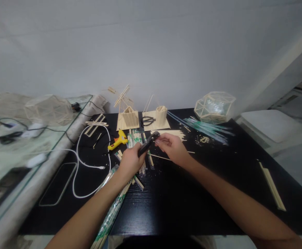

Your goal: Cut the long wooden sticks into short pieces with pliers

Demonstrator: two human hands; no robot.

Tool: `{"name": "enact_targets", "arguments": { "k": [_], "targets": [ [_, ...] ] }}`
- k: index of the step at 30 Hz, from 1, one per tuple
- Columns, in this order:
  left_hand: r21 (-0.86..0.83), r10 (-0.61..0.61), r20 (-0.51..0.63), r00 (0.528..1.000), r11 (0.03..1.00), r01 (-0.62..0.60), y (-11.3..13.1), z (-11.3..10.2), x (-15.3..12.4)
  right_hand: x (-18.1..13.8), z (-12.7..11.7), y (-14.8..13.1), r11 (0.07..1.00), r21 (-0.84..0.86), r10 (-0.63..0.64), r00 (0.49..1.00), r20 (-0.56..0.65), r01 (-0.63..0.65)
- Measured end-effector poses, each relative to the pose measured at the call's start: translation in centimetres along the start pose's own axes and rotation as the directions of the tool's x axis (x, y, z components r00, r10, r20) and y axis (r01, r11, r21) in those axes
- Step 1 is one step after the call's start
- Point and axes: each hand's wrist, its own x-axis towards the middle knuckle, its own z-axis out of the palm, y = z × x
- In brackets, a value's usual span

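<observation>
My left hand (130,161) is closed around the handles of black cutting pliers (148,143), whose jaws point up and right. My right hand (172,147) is pinched at the jaws, fingers pressed together on something too small to make out. A thin wooden stick (159,157) lies on the black table (182,200) just under both hands. Beneath them sits a pile of wooden sticks (137,138), some in green-printed wrappers.
A yellow glue gun (118,140) lies left of the hands, beside a white cable (81,162) and a phone (58,183). Stick-built models (127,117), black scissors (147,121), a geodesic stick dome (214,107) and clear straws (205,128) stand behind. A flat wooden strip (272,186) lies right.
</observation>
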Motion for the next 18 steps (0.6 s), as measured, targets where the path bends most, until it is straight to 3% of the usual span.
{"name": "enact_targets", "arguments": {
  "k": [6,12,18],
  "targets": [
    [-0.085,0.028,-0.043,0.999,0.996,-0.032,0.3,-0.4,-0.3,-0.2,0.1,0.5,0.995,-0.080,-0.059,0.998,-0.026,0.057],
    [-0.045,0.126,-0.073,0.989,0.991,-0.129,0.2,-0.7,-0.4,-0.6,0.1,-0.2,0.985,-0.150,-0.088,0.996,0.008,0.088],
    [0.013,0.142,-0.058,0.988,0.990,-0.142,0.1,-0.8,-0.6,-0.4,-0.3,-1.0,0.997,-0.081,0.021,0.994,0.104,-0.012]
  ]
}}
